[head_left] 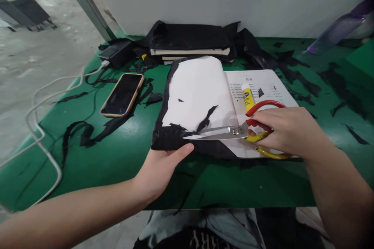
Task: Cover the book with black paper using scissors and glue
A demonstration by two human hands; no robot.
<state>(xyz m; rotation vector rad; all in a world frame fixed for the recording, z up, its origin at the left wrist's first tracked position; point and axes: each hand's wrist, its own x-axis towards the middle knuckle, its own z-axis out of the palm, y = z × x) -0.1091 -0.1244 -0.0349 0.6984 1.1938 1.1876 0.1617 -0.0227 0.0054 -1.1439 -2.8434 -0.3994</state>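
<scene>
An open book point(201, 85) lies on the green table, its left cover lifted and edged with folded black material point(172, 138). My left hand point(163, 167) grips the cover's lower edge, thumb on top and fingers hidden underneath. In my right hand point(288, 130) are scissors point(230, 132) with red and yellow handles. Their blades look closed or nearly so and lie over the black border near my left thumb. A yellow glue stick point(247, 99) rests on the printed right page. Small black scraps point(208, 118) are scattered on the white cover lining.
Left of the book is a phone point(122, 95), with a black charger point(115, 52) and white cable point(43, 144) beyond. Black-covered books point(189, 37) are stacked by the wall. Black strips point(300, 78) litter the table. A purple bottle point(339, 27) stands at the back right.
</scene>
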